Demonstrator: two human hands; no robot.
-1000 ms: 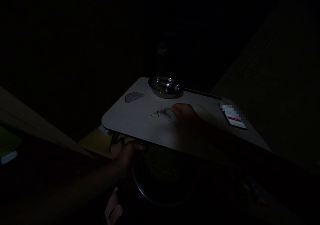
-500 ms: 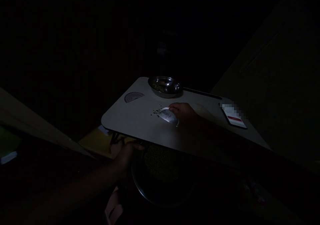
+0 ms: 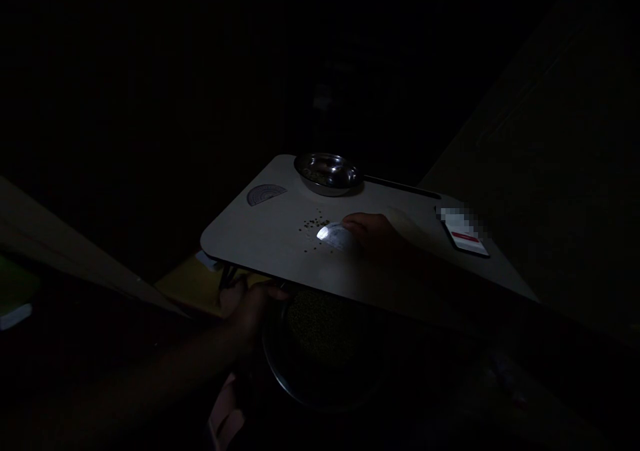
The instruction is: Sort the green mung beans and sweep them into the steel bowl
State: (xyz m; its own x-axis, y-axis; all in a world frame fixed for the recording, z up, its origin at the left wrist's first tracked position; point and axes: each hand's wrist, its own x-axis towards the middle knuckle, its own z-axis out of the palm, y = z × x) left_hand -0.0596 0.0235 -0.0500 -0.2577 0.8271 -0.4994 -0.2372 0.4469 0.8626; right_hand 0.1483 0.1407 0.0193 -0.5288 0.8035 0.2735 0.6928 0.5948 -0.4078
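The scene is very dark. My right hand [image 3: 373,229] rests on a small pale lap table [image 3: 270,237], its fingers closed on a shiny small steel plate or lid [image 3: 334,235] tilted against the tabletop. A few small dark green grains [image 3: 313,225] lie scattered just left of the shiny piece. My left hand [image 3: 253,307] reaches below the table's near edge and grips the rim of a large round pan [image 3: 320,354] holding a heap of green grains [image 3: 317,324]. A steel bowl [image 3: 327,173] stands at the far side of the table.
A phone [image 3: 463,234] with a lit screen lies on the table's right part. A grey half-round mark [image 3: 267,194] sits on the table's left part, and a dark slot [image 3: 400,187] runs along the far edge. Pale boards slope at the left and right.
My right hand has shifted slightly toward me with the shiny piece, which now catches a bright glare. My left hand stays on the pan's rim.
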